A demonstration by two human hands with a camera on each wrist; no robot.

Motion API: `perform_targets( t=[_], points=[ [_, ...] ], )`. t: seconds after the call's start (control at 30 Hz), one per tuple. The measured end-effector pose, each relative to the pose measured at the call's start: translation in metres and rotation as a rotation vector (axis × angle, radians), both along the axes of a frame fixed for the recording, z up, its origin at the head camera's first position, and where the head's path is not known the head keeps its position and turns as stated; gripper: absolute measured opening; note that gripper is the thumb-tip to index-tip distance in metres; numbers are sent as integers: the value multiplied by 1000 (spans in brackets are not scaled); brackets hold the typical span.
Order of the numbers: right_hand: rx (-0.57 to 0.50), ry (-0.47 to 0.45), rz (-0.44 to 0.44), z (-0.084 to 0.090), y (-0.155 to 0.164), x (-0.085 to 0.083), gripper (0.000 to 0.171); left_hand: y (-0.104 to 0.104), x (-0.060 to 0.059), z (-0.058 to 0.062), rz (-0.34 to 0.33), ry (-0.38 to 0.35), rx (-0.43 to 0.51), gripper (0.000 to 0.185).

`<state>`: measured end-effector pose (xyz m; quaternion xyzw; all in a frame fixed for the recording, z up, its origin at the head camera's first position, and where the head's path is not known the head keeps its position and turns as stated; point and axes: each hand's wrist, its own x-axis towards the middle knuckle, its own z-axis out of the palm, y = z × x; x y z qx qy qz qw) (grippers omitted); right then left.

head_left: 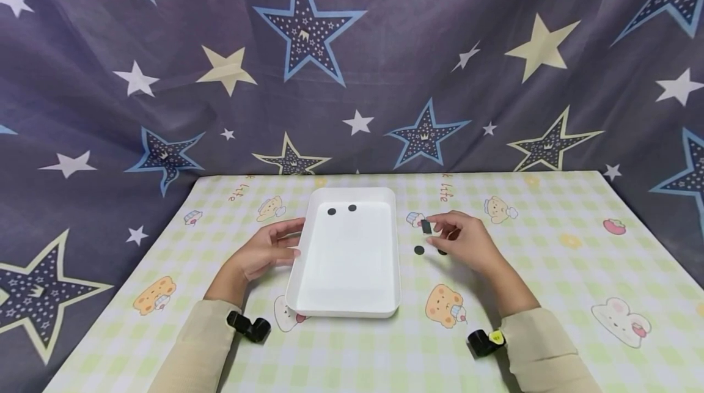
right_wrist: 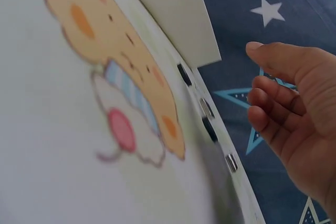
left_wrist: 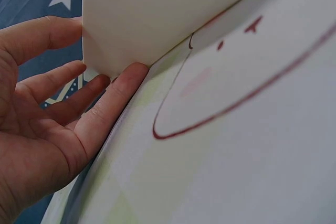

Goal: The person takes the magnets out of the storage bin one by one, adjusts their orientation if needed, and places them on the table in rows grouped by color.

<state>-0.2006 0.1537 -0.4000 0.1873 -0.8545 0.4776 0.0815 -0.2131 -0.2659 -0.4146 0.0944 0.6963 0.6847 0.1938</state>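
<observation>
I'm partway through moving small dark pieces off the surface (head_left: 550, 271) into the white tray (head_left: 352, 252). Two round discs (head_left: 341, 209) already lie near the tray's far wall. My left hand (head_left: 269, 252) rests against the tray's left side, fingers straight and relaxed, touching the wall to steady it and gripping nothing. My right hand (head_left: 462, 240) hovers just right of the tray, fingers loosely bent. A small dark rectangular piece (head_left: 426, 227) sits at my fingertips, and from the head view it looks pinched between thumb and forefinger, though the wrist view shows the hand loose with nothing clearly in it, so I can't be sure. A loose disc (head_left: 419, 250) lies on the surface just beside that hand, another half hidden under it. Next, I judge, I must carry the piece left over the tray's rim and release it inside, then return for the discs.
</observation>
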Motion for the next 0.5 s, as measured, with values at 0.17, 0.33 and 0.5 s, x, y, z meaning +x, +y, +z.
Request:
perform_targets(
  t=[0.17,0.33,0.5],
  points=[
    [-25,11,15,6,-8,3,31,0,-1,0,-4,5,0,79],
    [-24,21,38,11,-14,3,28,1,-1,0,-7,-2,0,80],
    [-3,33,53,17,-20,2,26,0,0,0,-7,-2,-2,80]
  ],
)
